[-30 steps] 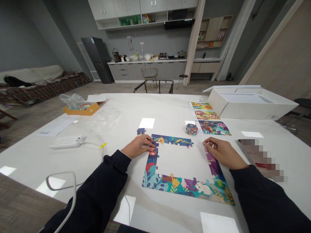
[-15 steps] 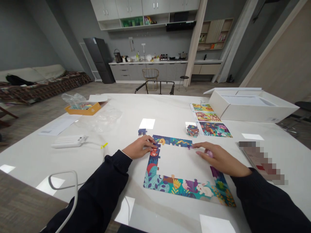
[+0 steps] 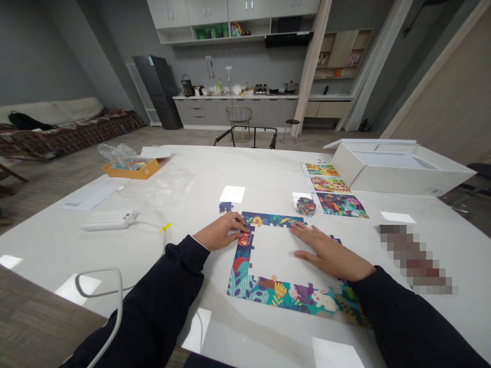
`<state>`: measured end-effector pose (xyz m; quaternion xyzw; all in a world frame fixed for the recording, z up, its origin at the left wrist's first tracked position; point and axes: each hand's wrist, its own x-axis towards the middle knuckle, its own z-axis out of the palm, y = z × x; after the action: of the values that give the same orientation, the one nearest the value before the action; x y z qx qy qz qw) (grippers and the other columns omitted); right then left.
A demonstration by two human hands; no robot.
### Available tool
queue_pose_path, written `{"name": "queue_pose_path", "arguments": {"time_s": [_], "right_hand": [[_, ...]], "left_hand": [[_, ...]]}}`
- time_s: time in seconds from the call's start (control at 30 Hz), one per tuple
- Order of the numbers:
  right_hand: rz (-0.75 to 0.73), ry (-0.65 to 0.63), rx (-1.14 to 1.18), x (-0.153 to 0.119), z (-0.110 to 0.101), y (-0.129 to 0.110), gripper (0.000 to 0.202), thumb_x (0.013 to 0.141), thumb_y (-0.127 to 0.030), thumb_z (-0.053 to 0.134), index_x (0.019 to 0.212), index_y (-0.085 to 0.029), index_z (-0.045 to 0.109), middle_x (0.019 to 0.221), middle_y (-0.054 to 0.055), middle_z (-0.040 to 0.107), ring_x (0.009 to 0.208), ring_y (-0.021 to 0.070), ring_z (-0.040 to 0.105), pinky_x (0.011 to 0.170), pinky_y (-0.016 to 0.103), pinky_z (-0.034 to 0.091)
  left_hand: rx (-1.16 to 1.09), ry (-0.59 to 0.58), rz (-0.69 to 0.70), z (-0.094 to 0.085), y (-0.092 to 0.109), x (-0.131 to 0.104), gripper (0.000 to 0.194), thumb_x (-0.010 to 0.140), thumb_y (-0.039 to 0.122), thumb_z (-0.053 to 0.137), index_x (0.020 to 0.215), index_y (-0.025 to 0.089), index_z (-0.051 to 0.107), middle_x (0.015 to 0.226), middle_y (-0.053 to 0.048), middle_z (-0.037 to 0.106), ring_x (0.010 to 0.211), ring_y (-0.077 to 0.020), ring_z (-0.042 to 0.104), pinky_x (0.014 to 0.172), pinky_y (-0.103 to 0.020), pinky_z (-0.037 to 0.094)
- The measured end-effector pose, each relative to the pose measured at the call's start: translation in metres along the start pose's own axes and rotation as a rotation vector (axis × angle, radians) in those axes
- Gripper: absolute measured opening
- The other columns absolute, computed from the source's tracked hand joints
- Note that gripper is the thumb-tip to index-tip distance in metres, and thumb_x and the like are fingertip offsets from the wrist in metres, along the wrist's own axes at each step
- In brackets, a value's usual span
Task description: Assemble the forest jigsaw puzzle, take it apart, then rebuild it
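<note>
A jigsaw puzzle border of colourful joined pieces lies flat on the white table; the table shows through its middle. My left hand rests at the far left corner, its bent fingertips and thumb on the pieces and slightly apart. With fingers stretched out, my right hand lies palm down, fingertips touching the far edge. It and its sleeve cover much of the right side. Beyond my left hand is a loose dark blue piece. A stack of puzzle pieces stands past the far edge.
Picture sheets lie beside an open white box at the right. On the left are a yellow box with pieces and plastic, a clear bag, paper and a white power strip, its cable near my left arm.
My right hand has moved left from the far right corner onto the far edge, its fingers now flatter. My left hand keeps its place at the far left corner.
</note>
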<state>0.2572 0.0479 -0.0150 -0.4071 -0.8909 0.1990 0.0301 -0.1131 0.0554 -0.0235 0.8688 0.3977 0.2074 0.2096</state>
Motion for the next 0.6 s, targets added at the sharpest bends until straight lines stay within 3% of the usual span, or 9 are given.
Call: {"name": "queue_pose_path", "arguments": {"time_s": [0.27, 0.47, 0.6], "right_hand": [[-0.009, 0.008, -0.008, -0.002, 0.000, -0.002, 0.075, 0.102, -0.067, 0.040, 0.162, -0.021, 0.037, 0.169, 0.010, 0.031, 0.158, 0.0292, 0.024, 0.130, 0.054, 0.018], [0.024, 0.203, -0.116, -0.016, -0.003, 0.008, 0.068, 0.101, -0.064, 0.045, 0.149, -0.017, 0.055, 0.154, 0.018, 0.054, 0.140, 0.0364, 0.053, 0.118, 0.057, 0.042], [0.004, 0.232, -0.128, -0.019, -0.005, 0.008, 0.062, 0.102, -0.061, 0.047, 0.146, -0.018, 0.058, 0.144, 0.017, 0.063, 0.133, 0.0363, 0.057, 0.112, 0.057, 0.048]], "left_hand": [[0.006, 0.007, 0.012, 0.001, 0.001, 0.000, 0.022, 0.097, 0.022, 0.062, 0.110, 0.026, 0.079, 0.117, -0.009, 0.064, 0.110, -0.0241, 0.063, 0.101, -0.040, 0.053], [0.017, 0.161, -0.005, 0.009, -0.007, 0.000, 0.035, 0.103, 0.017, 0.044, 0.129, 0.022, 0.066, 0.128, -0.012, 0.065, 0.123, -0.0263, 0.060, 0.110, -0.046, 0.049], [-0.011, 0.182, -0.046, 0.014, -0.014, -0.003, 0.047, 0.101, 0.011, 0.038, 0.145, 0.022, 0.048, 0.140, -0.011, 0.063, 0.133, -0.0254, 0.056, 0.116, -0.048, 0.045]]}}
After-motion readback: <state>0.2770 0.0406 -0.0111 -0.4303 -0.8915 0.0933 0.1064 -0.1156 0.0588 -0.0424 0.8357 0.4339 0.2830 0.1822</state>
